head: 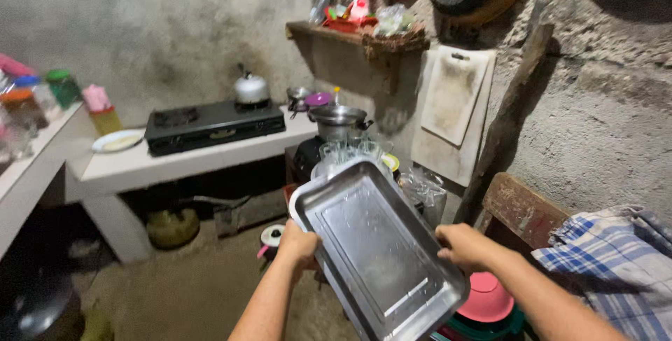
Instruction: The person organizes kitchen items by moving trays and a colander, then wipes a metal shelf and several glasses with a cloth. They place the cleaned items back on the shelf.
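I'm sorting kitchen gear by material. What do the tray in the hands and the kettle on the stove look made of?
Tray: likely stainless steel or aluminium, with a bright, mirror-like sheen and pressed rim. Kettle: also a silvery polished metal, with a light glint on its dome; the exact metal can't be told.

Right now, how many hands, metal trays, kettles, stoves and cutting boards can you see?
Hands: 2, the left hand and the right hand, both gripping the tray
Metal trays: 1, the metal tray
Kettles: 1, the kettle on the stove
Stoves: 1, the black stove
Cutting boards: 1, the cutting board hanging on the wall
Total: 6
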